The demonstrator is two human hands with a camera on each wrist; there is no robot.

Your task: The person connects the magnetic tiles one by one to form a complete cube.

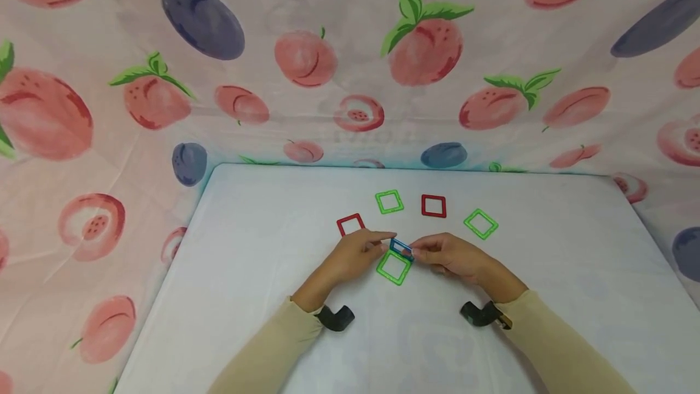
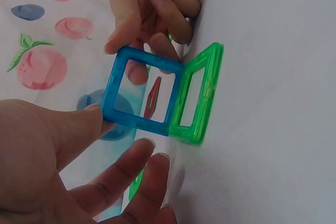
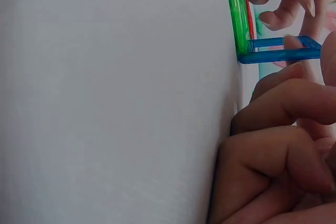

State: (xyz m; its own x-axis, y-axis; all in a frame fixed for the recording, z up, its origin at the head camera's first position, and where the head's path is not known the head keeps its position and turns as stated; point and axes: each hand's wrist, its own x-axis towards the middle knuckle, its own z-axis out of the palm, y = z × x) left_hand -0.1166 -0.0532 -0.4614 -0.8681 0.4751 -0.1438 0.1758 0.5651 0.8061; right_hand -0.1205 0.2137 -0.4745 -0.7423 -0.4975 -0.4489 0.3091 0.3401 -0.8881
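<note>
A blue square magnetic tile (image 1: 401, 243) stands on edge along one side of a green square magnetic tile (image 1: 389, 278), which lies flat on the white table. The two meet edge to edge in the left wrist view. My left hand (image 1: 356, 254) pinches the blue tile's upper corner between thumb and index finger, its other fingers spread. At the opposite upper corner, my right hand (image 1: 451, 255) pinches the blue tile too. Its remaining fingers are curled near the tabletop in the right wrist view.
Beyond the hands lie a red tile (image 1: 349, 218) partly behind my left hand, a green tile (image 1: 388, 193), another red tile (image 1: 434, 197) and a green tile (image 1: 471, 216) at the right. A fruit-printed cloth (image 1: 317, 114) rises behind the white table (image 1: 262, 211).
</note>
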